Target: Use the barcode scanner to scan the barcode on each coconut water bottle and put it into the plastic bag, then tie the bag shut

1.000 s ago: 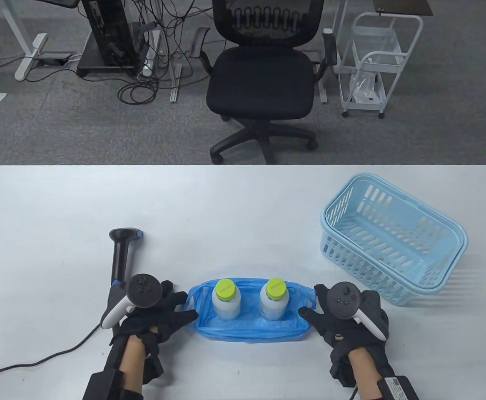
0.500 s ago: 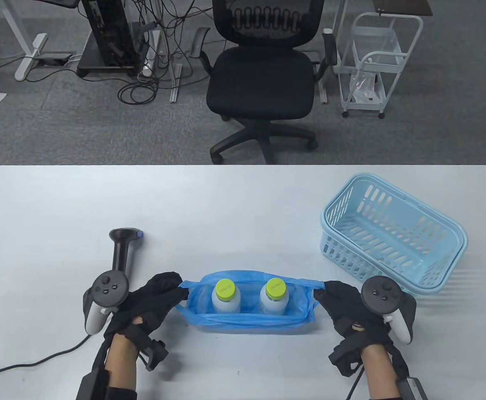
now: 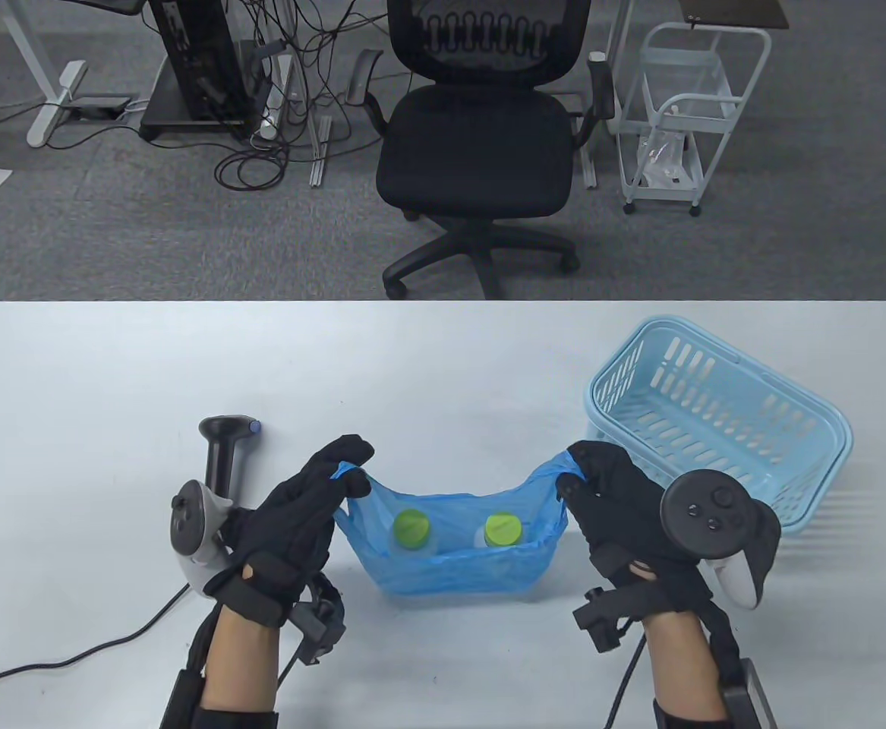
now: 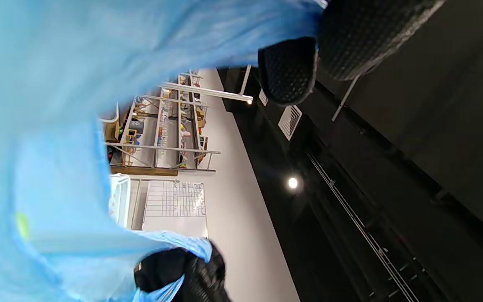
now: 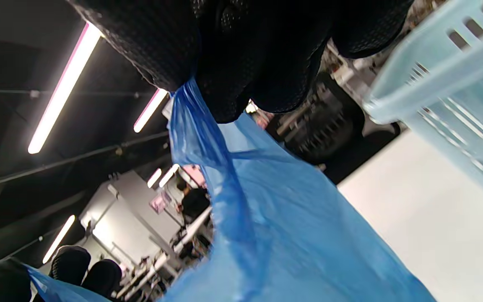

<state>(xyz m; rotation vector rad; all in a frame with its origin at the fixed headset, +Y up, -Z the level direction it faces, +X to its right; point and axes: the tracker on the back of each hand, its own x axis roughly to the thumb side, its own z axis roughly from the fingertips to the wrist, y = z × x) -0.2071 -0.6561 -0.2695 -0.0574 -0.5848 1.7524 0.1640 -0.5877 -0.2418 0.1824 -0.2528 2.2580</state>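
Note:
The blue plastic bag point(image 3: 458, 558) stands on the white table point(image 3: 443, 357) with two coconut water bottles inside, of which mainly the green caps point(image 3: 411, 525) point(image 3: 501, 528) show. My left hand point(image 3: 340, 474) pinches the bag's left handle and holds it raised. At the bag's other end my right hand point(image 3: 575, 477) pinches the right handle, also lifted. The bag's blue film point(image 4: 36, 126) fills the left wrist view. In the right wrist view the handle point(image 5: 191, 121) hangs from my gloved fingers point(image 5: 233, 54). The black barcode scanner point(image 3: 222, 452) lies left of my left hand.
A light blue plastic basket point(image 3: 716, 433) stands at the table's right, just behind my right hand. The scanner's cable point(image 3: 70, 657) runs off to the lower left. Beyond the table's far edge are an office chair point(image 3: 480, 144) and a white cart point(image 3: 685, 114).
Both hands took hold of the bag's handles at its two ends and lifted them up and away from me. The bag's walls have risen around the bottles.

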